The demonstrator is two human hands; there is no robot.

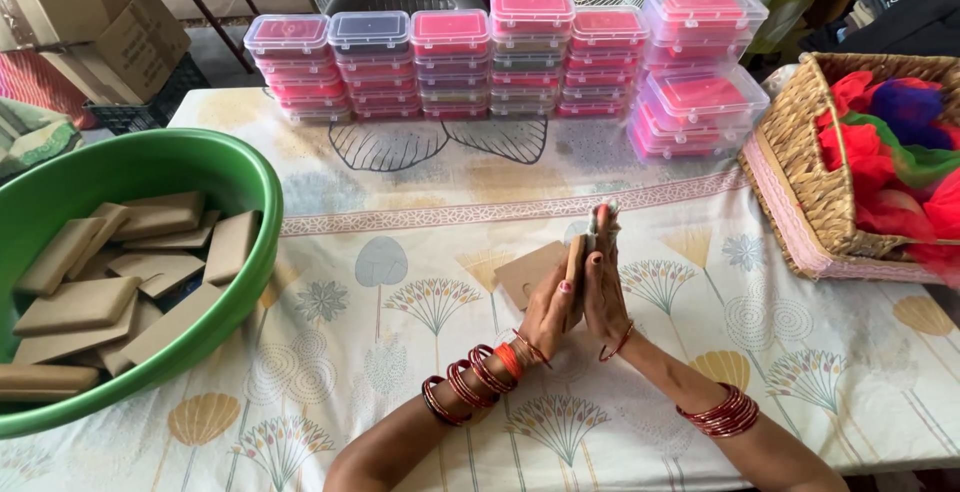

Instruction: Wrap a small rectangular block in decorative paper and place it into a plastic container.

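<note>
Over the floral tablecloth we press a tan block upright between left hand and right hand, palms closed flat on it, and any slackening could drop it.

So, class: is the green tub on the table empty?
No, the green tub holds a loose pile of flat tan slabs, several leaning against its inner wall.

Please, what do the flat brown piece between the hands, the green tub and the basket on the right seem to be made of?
The flat brown piece, pressed between left hand and right hand, looks like matte cardboard or thin fibreboard: dull tan, straight edges. The green tub seems moulded plastic: smooth, slightly glossy rim. The basket looks like woven natural fibre, perhaps straw: braided strands show.
</note>
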